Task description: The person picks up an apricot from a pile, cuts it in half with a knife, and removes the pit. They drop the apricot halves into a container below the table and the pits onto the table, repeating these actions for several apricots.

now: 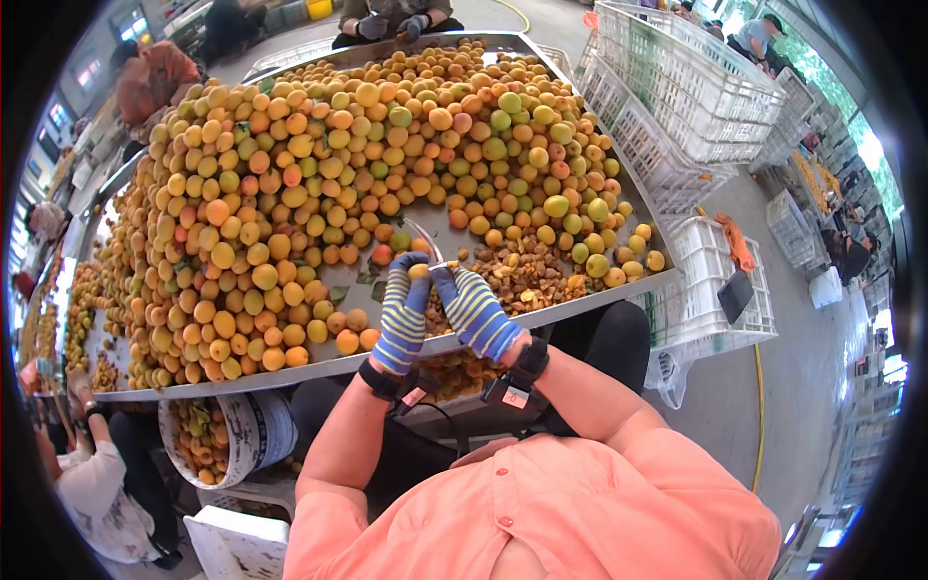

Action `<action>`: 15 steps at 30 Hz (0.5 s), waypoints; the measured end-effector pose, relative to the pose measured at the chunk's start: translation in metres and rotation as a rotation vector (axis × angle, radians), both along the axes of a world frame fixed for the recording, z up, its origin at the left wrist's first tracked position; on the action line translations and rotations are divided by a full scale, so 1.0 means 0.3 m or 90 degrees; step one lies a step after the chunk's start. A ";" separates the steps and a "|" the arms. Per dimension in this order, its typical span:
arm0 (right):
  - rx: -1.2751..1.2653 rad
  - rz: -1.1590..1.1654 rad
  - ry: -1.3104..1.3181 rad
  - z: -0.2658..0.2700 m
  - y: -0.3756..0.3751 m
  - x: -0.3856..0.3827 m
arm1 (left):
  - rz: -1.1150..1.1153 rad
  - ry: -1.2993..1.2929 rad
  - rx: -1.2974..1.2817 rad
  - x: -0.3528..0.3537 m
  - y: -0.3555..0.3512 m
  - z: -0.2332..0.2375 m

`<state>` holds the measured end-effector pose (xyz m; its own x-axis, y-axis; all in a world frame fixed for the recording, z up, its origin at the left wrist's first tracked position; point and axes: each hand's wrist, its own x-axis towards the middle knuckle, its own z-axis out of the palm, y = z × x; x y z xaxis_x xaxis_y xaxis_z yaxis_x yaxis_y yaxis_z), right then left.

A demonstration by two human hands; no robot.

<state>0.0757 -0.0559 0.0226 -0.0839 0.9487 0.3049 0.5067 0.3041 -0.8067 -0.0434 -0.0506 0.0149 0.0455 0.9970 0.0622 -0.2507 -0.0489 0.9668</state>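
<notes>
A steel table heaped with apricots stood among white crates. The left hand and right hand (both gloved) were closed together around one fruit.

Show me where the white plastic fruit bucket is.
Head view, lower left: the white plastic bucket stands under the front edge of the grey metal table, below the striped-gloved left hand.
</notes>
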 end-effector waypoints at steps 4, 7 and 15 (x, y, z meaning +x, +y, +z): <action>-0.572 0.183 0.580 0.086 0.012 0.033 | -0.058 -0.212 -0.059 -0.019 0.021 -0.020; -0.790 0.351 0.853 0.110 0.017 0.062 | -0.137 -0.474 -0.129 -0.033 0.054 -0.056; -0.324 0.128 0.269 0.064 -0.014 0.024 | -0.154 -0.671 -0.258 -0.057 0.096 -0.109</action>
<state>0.0829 -0.0601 0.0419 -0.2454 0.9608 -0.1292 0.0912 -0.1098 -0.9898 -0.0606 -0.0219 -0.0179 0.3537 0.9248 -0.1400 -0.9031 0.3766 0.2061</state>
